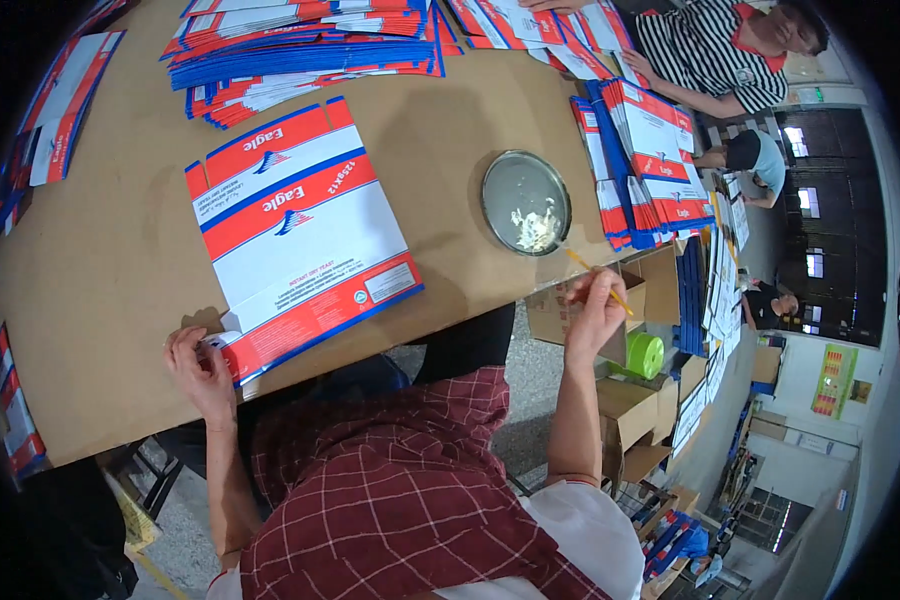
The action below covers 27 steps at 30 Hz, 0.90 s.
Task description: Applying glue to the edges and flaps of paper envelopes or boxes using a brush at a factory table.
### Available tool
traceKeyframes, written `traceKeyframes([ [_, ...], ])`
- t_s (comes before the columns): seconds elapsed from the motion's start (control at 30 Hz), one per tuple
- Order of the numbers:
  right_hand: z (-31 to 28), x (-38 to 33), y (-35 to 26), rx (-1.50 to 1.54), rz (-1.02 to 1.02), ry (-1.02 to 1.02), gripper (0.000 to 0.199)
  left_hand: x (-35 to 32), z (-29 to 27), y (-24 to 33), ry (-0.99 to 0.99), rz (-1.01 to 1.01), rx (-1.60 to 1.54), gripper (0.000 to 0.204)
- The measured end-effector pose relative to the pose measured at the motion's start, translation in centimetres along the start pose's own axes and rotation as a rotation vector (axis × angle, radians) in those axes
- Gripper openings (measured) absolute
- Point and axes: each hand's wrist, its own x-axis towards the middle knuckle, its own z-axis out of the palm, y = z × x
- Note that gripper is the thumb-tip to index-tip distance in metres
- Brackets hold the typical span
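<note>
A flat printed carton blank [305,232] in red, white and blue lies on the brown table in front of me. My left hand [202,372] pinches its near left corner, where a small white flap is bent up. In my right hand [597,312] a thin yellow stick [582,261] is gripped between thumb and fingers. The stick's far end is at the near right rim of a round, shallow dish [508,185]. Clumps of white paste [536,230] sit in that dish, toward its near side.
A tall stack of carton blanks [300,55] stands at the far edge; folded ones [645,160] pile up on the right, others [70,105] on the left. A person in a striped shirt [700,50] works across the table. Cardboard boxes [625,410] and a green tub [645,355] stand right, below the table.
</note>
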Motion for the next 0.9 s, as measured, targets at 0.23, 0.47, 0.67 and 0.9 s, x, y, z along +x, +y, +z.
traceKeyframes([
  [0.23, 0.9, 1.3, 3.3, -0.383, -0.015, -0.088, 0.022, -0.1, 0.5, 0.5, 0.008, -0.014, -0.032, 0.032],
  [0.47, 0.8, 2.2, 5.0, -0.773, -0.158, -0.208, 0.02, -0.1, 0.7, 0.9, 0.024, -0.005, -0.015, 0.032],
  [0.67, 1.0, 2.6, 3.9, -0.581, -0.026, -0.211, 0.024, -0.1, 0.5, 0.8, 0.033, -0.012, -0.041, 0.03],
  [0.9, 1.1, 2.8, 2.4, 0.285, 0.231, 0.169, 0.027, -0.1, 0.5, 0.1, 0.072, -0.002, -0.067, 0.029],
])
